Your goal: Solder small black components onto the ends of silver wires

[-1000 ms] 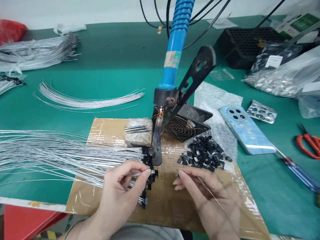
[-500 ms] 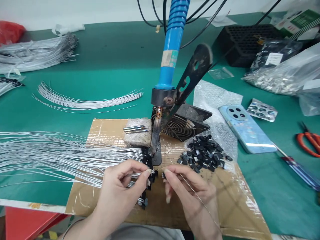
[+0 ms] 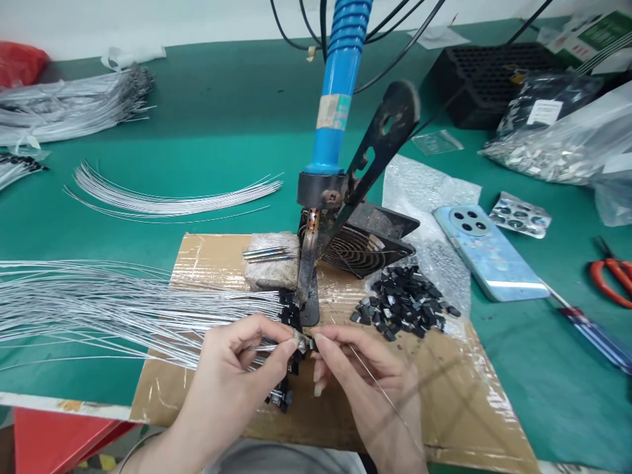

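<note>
My left hand [image 3: 241, 378] pinches a small silvery-grey piece [image 3: 301, 342] between thumb and forefinger; its kind is too small to make out. Close against it, my right hand [image 3: 363, 378] grips a small black connector [image 3: 312, 344] with a row of metal pins. A thin solder wire [image 3: 378, 382] also runs through the right hand, across the fingers and down over the wrist. Just beyond the fingertips stands a blue-handled soldering iron [image 3: 336, 112], tip down in a black stand [image 3: 382, 138]. White wires [image 3: 197, 309] with black connectors on their ends lie under and behind the left hand.
Loose black connectors [image 3: 407, 303] are heaped on the cardboard [image 3: 459, 401] at the right. A fan [image 3: 360, 243] and a wrapped block [image 3: 271, 273] sit behind the hands. Further right are a phone [image 3: 488, 253], pliers [image 3: 612, 276] and a screwdriver [image 3: 597, 339].
My right hand has moved left with the connector and solder wire, closing the gap to the left fingertips. My left hand has hardly moved.
</note>
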`<state>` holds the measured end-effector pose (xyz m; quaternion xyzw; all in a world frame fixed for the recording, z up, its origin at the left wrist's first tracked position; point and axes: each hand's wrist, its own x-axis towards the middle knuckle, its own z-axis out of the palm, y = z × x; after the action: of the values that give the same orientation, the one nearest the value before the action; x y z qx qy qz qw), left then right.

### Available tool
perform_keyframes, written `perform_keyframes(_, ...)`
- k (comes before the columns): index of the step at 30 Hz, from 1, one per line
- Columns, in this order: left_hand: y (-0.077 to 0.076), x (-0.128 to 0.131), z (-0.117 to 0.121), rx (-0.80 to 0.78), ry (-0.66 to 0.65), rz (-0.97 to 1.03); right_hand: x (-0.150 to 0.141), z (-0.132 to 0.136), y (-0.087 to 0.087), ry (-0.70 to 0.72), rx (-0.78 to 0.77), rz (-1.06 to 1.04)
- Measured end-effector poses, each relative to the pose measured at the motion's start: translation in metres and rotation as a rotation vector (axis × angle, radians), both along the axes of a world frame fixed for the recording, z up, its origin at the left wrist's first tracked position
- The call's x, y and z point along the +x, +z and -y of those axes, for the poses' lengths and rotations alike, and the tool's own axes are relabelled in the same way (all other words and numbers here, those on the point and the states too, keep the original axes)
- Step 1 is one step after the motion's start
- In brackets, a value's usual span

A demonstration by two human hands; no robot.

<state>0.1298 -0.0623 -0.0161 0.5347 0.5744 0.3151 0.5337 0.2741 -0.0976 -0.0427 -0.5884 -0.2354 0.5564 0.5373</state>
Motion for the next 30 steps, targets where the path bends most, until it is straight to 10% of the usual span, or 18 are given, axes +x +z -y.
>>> perform_keyframes(30,-0.0025,-0.0062,0.0010,-0.059,-0.110,0.008,-0.0027,0.0007,-0.0043,0.040,-0.005,-0.078)
